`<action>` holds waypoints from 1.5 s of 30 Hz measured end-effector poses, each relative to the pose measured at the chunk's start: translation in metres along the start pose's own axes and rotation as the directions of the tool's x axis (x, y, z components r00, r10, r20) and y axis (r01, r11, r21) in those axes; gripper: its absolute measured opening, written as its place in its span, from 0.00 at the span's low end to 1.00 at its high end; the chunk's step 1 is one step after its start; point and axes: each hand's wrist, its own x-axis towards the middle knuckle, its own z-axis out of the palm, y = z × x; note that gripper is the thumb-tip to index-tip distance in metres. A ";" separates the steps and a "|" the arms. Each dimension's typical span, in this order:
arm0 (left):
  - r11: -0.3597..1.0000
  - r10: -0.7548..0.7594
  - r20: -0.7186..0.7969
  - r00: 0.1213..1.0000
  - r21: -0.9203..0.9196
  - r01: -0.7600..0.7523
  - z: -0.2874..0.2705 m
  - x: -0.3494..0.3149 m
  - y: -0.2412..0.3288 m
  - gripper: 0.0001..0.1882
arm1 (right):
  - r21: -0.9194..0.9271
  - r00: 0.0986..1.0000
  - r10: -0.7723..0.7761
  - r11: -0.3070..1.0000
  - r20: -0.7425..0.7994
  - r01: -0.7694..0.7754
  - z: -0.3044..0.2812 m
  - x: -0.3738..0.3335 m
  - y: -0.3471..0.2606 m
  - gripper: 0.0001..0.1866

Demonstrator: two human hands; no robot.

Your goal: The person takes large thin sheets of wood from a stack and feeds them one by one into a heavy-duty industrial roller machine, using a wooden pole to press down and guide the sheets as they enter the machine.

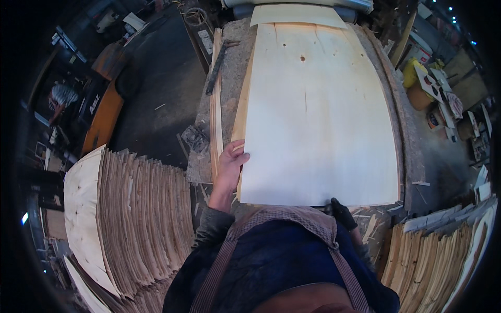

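A large pale wood veneer sheet (313, 125) lies lengthwise in front of me, with a few knots and thin cracks toward its far end. Its far edge lies by another veneer piece (297, 14) near a roller. My left hand (233, 161), bare, is closed on the sheet's left edge, thumb on top. At the near edge, right of my middle, my right hand (342, 213) in a dark glove grips the sheet's rim; most of its fingers are hidden. Under the sheet, the edge of a yellowish veneer layer (243, 112) shows on the left.
A tall stack of veneer sheets (146, 214) stands at my left, another stack (430, 255) at my right. On the worn table (229, 68) lie a dark hammer-like tool (218, 68) and narrow wood strips (214, 125). An orange vehicle (104, 117) and a person (63, 96) are farther left.
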 end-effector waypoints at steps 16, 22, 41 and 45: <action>0.601 0.017 -0.179 0.984 0.788 0.133 -0.094 0.047 -0.117 0.34 | 0.655 0.996 -0.081 0.755 0.047 0.031 0.018 0.084 -0.110 0.12; 0.227 0.113 -0.160 0.981 0.965 0.132 -0.036 0.011 -0.136 0.41 | 0.657 0.984 -0.179 0.741 -0.011 0.142 0.009 0.179 -0.174 0.05; 0.977 -0.077 -0.110 0.991 0.191 0.097 -0.023 -0.004 -0.062 0.25 | 0.437 0.919 0.007 0.878 0.394 -0.194 0.044 0.033 -0.088 0.18; 0.980 -0.025 0.033 0.999 0.197 0.018 -0.006 -0.005 -0.033 0.25 | 0.453 0.955 0.002 0.880 0.295 -0.142 0.029 -0.002 -0.053 0.20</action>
